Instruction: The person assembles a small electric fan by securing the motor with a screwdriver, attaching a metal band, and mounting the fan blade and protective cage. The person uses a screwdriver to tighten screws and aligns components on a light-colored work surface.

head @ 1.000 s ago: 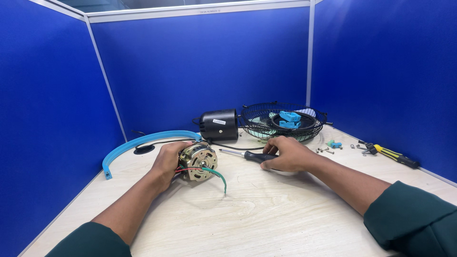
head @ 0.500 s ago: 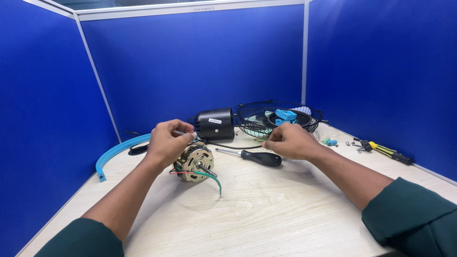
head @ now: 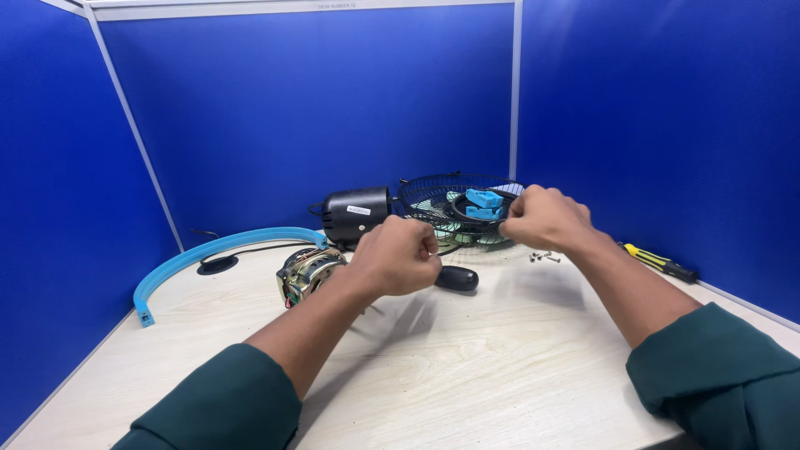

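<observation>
Both hands raised above the pale worktop (head: 517, 367), well clear of it; left hand (head: 398, 255) curled into a closed fist, fingers pinched together, nothing clearly visible inside it; right hand (head: 542, 218) also closed with the fingertips pressed together, too small to tell whether something thin is held between them. Just below and behind the left hand, a black screwdriver handle (head: 457, 277) lying on the worktop; left of it, a bare electric motor (head: 307, 272) with copper windings, tilted on its side. Behind these, a black motor housing (head: 357, 214) beside a black wire fan guard (head: 454, 204) with blue plastic pieces (head: 483, 202) inside. Near the right wrist, a few small screws (head: 543, 257); farther right, a yellow-and-black screwdriver (head: 660, 262). At the left, a curved blue plastic strip (head: 208, 252).
</observation>
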